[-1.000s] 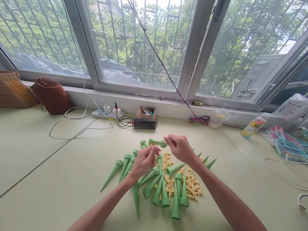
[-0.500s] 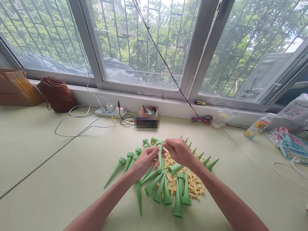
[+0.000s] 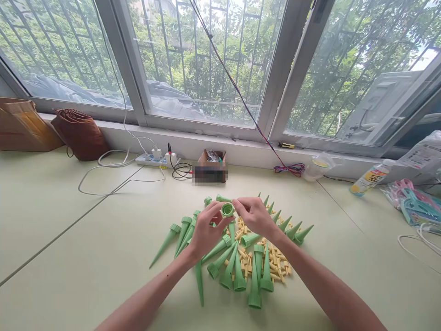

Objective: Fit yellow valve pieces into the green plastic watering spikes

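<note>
My left hand [image 3: 207, 230] grips a green plastic watering spike [image 3: 227, 210], its round capped end tipped toward me. Close by its rim, my right hand [image 3: 255, 215] has thumb and fingers pinched together; whatever may be between them is hidden. Beneath both hands lies a heap of small yellow plastic nozzles [image 3: 277, 264]. More green spikes [image 3: 255, 280] fan out over the near side of the heap, and others [image 3: 170, 243] lie to the left. A row of green spikes [image 3: 285, 224] points outward on the right.
At the back are a small open carton [image 3: 208, 171], a white power strip [image 3: 148, 160] with cables, and a brown pouch [image 3: 81, 134]. Coiled wire [image 3: 289, 170], a spray can [image 3: 372, 178] and plastic-wrapped items [image 3: 415, 204] lie farther right, below the windows.
The spike in my left hand has turned from hanging upright to showing its round end to me. My left hand has rolled over around it; my right hand stays close by.
</note>
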